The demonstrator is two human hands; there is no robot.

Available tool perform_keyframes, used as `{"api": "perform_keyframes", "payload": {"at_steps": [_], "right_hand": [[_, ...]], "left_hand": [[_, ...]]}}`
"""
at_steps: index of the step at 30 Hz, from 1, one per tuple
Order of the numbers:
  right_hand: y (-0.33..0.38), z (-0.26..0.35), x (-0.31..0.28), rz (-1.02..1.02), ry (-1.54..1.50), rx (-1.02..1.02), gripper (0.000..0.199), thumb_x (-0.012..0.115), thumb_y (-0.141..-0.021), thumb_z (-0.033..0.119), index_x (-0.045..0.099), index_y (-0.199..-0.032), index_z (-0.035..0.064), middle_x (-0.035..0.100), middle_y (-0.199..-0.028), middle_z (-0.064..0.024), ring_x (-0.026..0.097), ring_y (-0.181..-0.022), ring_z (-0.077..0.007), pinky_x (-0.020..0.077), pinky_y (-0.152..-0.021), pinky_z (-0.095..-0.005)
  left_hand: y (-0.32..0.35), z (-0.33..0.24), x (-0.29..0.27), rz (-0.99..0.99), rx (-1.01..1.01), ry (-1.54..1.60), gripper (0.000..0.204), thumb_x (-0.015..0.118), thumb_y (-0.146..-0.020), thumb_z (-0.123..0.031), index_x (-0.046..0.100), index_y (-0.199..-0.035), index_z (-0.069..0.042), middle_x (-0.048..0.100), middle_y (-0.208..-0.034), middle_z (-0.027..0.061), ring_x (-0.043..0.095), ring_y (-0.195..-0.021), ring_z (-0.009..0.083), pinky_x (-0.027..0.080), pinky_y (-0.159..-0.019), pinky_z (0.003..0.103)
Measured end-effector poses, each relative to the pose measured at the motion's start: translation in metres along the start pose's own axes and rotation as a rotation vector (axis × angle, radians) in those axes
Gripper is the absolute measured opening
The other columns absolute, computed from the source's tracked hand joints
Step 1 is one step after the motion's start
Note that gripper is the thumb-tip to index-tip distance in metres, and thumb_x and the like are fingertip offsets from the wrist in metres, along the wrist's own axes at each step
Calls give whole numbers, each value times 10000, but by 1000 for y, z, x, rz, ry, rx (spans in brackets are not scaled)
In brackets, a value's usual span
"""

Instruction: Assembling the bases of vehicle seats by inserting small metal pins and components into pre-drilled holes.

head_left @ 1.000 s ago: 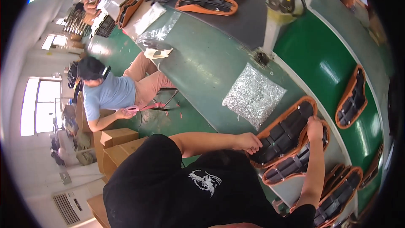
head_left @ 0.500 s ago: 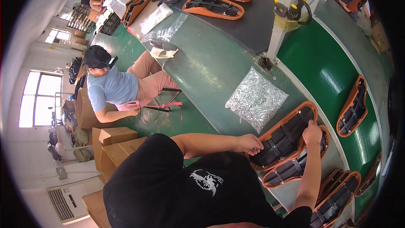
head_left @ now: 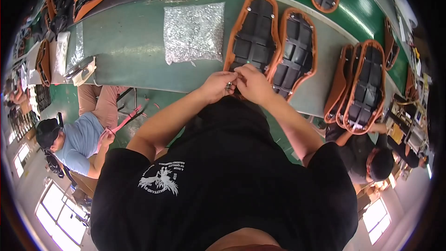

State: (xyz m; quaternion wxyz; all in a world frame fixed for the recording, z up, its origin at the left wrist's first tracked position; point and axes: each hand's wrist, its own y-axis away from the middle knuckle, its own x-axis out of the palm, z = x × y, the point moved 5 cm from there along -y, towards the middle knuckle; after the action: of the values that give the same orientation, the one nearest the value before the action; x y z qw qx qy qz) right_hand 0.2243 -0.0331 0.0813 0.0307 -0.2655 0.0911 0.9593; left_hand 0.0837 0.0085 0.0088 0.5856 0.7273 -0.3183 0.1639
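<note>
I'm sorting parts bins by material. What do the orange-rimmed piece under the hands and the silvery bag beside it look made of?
The orange-rimmed piece looks like a matte black moulded plastic base, judging by its ribbed panels, with an orange covering, perhaps vinyl or leather, wrapped over its edge. The bag looks like clear plastic film filled with small glinting metal parts, probably fasteners. The left hand and right hand pinch something small and shiny.

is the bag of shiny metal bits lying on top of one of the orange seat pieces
No, the clear bag of metal bits lies on the green table, left of the orange-rimmed seat piece.

Two seat bases (head_left: 253, 35) (head_left: 297, 46) lie side by side on the workbench (head_left: 125, 46). A bag of small parts (head_left: 194, 32) lies left of them; stacked seat bases (head_left: 362, 86) lie right.
</note>
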Motion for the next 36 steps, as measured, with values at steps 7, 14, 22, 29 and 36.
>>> {"api": "perform_keyframes", "payload": {"at_steps": [7,14,22,29,36], "right_hand": [[56,-2,0,-232,-67,12,102,723,-856,71,723,-951,32,644,-919,-114,670,-839,-314,549,-748,-392],[81,-5,-1,-310,-39,13,126,701,-849,6,683,-972,27,673,-879,-134,688,-817,-299,557,-712,-371],[105,-72,9,-275,136,217,142,694,-851,44,692,-992,23,695,-905,-163,694,-817,-336,575,-758,-426],[94,-77,32,-33,552,45,57,608,-846,71,628,-852,18,659,-914,-171,674,-912,-366,568,-804,-449],[88,-75,36,121,809,32,102,589,-851,101,655,-884,31,672,-968,-147,687,-946,-317,575,-823,-402]], "left_hand": [[15,27,11,60,-139,-2,138,579,-1039,-212,619,-1026,-80,580,-884,6,538,-758,121,474,-688,278],[23,39,14,15,-103,-161,207,587,-1037,-214,688,-1073,-37,578,-856,-9,538,-722,107,468,-641,267],[30,49,-34,-142,-50,-243,202,644,-1010,-211,687,-1124,-50,595,-879,-18,546,-749,92,486,-700,251],[35,55,-40,-93,-2,-204,221,627,-1002,-124,665,-1174,10,651,-972,35,626,-856,125,561,-799,280],[35,56,-39,-125,-43,-218,203,652,-1004,-181,675,-1113,-11,636,-917,8,607,-811,106,546,-764,262]]}}
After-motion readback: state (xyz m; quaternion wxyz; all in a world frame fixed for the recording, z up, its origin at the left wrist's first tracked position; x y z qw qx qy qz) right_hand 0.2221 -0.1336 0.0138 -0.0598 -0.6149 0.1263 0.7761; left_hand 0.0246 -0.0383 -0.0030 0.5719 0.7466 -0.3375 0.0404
